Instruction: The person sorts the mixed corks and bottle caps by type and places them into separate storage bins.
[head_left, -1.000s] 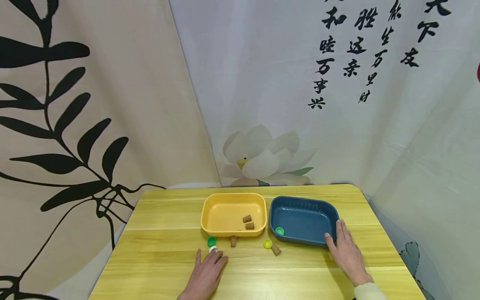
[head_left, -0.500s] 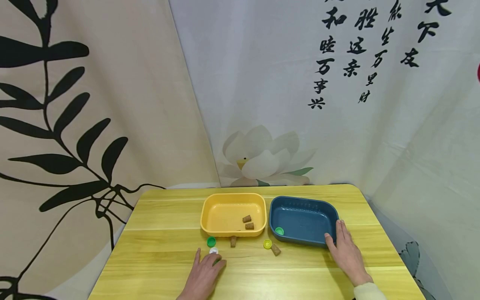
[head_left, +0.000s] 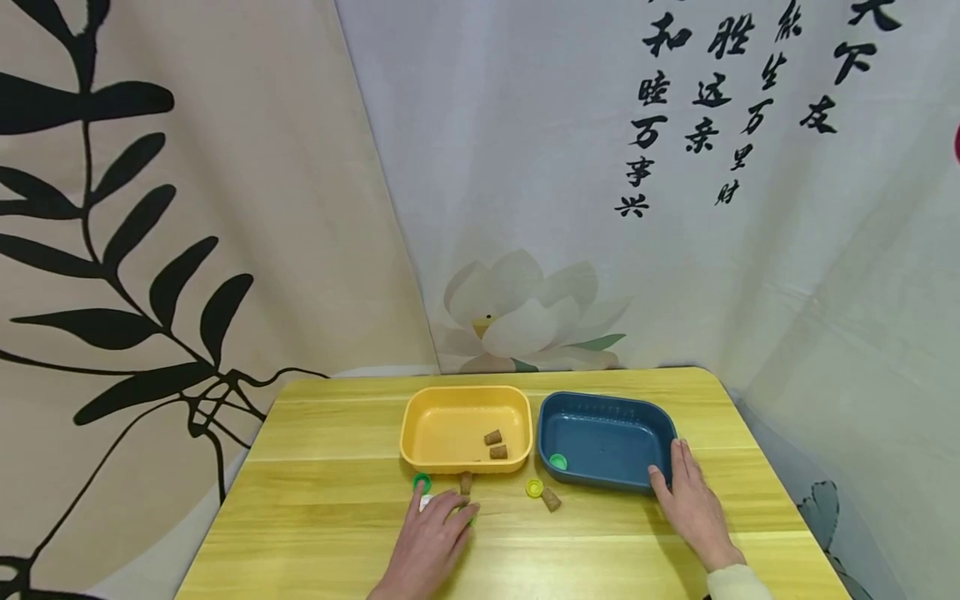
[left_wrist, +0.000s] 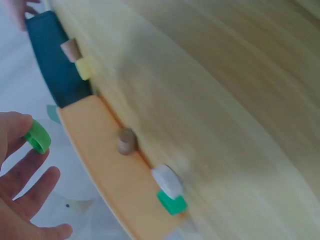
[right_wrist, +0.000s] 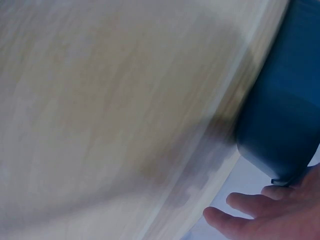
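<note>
My left hand (head_left: 429, 537) pinches a light green bottle cap (left_wrist: 38, 137) between thumb and forefinger, above the table in front of the yellow tray (head_left: 429, 454). Its other fingers spread out, partly covering a white bottle cap (left_wrist: 167, 181) and a darker green bottle cap (left_wrist: 172, 202) in the head view. My right hand (head_left: 693, 507) touches the right front corner of the blue tray (head_left: 607, 429) with mostly straight fingers. In that tray lies one green bottle cap (head_left: 558, 461). Two corks (head_left: 492, 437) lie in the yellow tray.
One cork (head_left: 466, 483) is at the yellow tray's front edge. A yellow bottle cap (head_left: 534, 488) and another cork (head_left: 551, 499) lie together before the gap between the trays. Behind the wooden table (head_left: 585, 558) hangs a printed curtain (head_left: 525, 167).
My left hand has lifted the light green cap off the table and shifted right. The white cap came into fuller view, then was partly covered again. My right hand stays at the blue tray.
</note>
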